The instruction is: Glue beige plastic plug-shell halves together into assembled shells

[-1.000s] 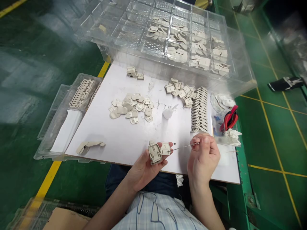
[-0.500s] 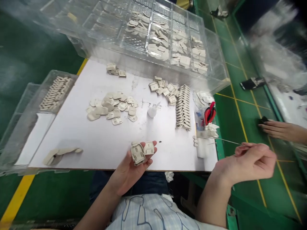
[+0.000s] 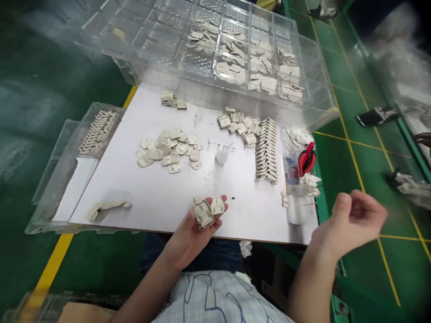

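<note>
My left hand (image 3: 192, 233) is closed around two beige plastic pieces (image 3: 204, 214), a larger slotted one by the thumb and a smaller one on the fingertips, just above the board's front edge. Off the board's right edge, my right hand (image 3: 357, 220) has its fingers curled in; whatever they may hold is hidden. Nearest to it stands a small clear container (image 3: 301, 193) with crumpled white tissue (image 3: 310, 181) and red-handled pliers (image 3: 305, 160). A small white bottle (image 3: 222, 156) with a pointed tip stands mid-board.
Loose beige pieces (image 3: 171, 150) lie left on the white board (image 3: 168, 197), with a stacked row (image 3: 266, 150) at right. A long beige part (image 3: 107, 207) lies front left. Clear compartment trays (image 3: 198, 58) stand behind; another clear tray (image 3: 99, 130) sits left.
The view has shifted a little. The thin metal rod seen at my right hand no longer shows there, and that hand has turned, thumb up. Another person's hand at right has left its spot.
</note>
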Demonstrator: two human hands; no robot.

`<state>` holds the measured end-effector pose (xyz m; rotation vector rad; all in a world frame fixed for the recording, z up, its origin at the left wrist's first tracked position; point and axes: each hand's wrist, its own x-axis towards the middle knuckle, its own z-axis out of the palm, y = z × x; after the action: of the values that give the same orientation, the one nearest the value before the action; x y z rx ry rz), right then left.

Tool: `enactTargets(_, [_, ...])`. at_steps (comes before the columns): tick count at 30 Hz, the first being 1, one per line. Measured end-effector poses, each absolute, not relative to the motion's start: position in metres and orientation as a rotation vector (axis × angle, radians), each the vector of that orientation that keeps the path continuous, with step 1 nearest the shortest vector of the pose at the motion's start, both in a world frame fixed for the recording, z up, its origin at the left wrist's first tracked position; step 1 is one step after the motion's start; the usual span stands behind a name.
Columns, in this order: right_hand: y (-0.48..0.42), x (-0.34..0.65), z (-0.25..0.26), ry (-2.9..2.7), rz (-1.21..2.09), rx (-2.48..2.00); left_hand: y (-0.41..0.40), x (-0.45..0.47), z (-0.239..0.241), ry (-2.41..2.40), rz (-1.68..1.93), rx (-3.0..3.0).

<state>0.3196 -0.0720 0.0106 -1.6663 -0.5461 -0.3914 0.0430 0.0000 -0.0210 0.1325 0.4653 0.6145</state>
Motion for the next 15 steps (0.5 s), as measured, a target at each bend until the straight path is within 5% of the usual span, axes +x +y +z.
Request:
enactTargets(7, [-0.065,0.197,0.012,-0.471,1.190,-1.353,-0.005,0.036,-0.008,0.453,0.616,0.349])
enactTargets(15, [-0.049,0.179,0.007,-0.179,1.862,-0.744,0.000,0.024,-0.008,0.367,0.597,0.504])
